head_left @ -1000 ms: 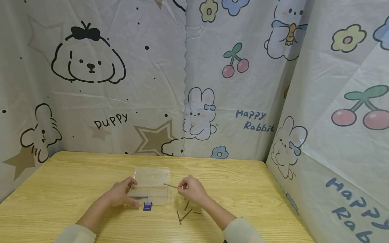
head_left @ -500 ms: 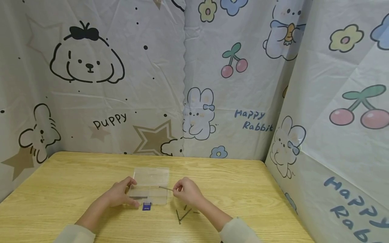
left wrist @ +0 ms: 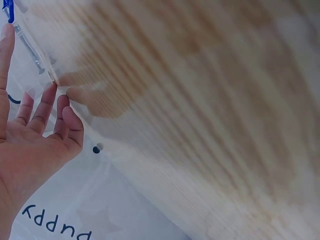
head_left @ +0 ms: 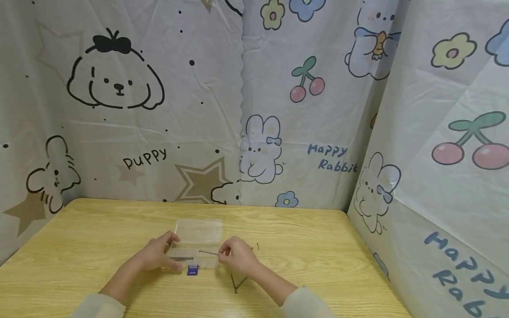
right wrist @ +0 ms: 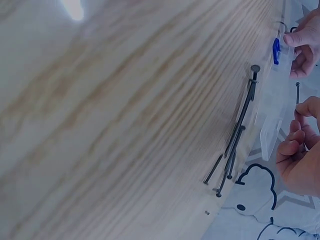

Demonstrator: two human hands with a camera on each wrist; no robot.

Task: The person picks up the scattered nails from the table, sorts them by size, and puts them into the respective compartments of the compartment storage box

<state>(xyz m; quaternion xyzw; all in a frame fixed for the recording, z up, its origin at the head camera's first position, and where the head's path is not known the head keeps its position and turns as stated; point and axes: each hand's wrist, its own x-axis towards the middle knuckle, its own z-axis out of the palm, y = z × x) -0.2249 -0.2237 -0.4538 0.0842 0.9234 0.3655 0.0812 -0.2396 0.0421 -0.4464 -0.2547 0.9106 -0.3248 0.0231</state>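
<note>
A person's two bare hands work over a clear plastic box [head_left: 209, 263] on a wood-grain worktop [head_left: 119, 229]. The right hand [head_left: 240, 256] pinches one end of a metal nail [head_left: 208, 252] between thumb and index finger, its other fingers curled; the nail's head points left, above the box's right compartment. The left hand [head_left: 159, 254] holds the box's left end, thumb at the near side and fingers opened wide toward the far side. More nails [head_left: 183, 258] lie in the left compartment. The lid [head_left: 200, 230] lies open on the far side; a blue latch [head_left: 192, 270] hangs at the near edge. Loose nails [head_left: 233, 282] lie right of the box, partly hidden by the right hand. Behind hangs a cartoon-printed cloth [head_left: 199, 110].
</note>
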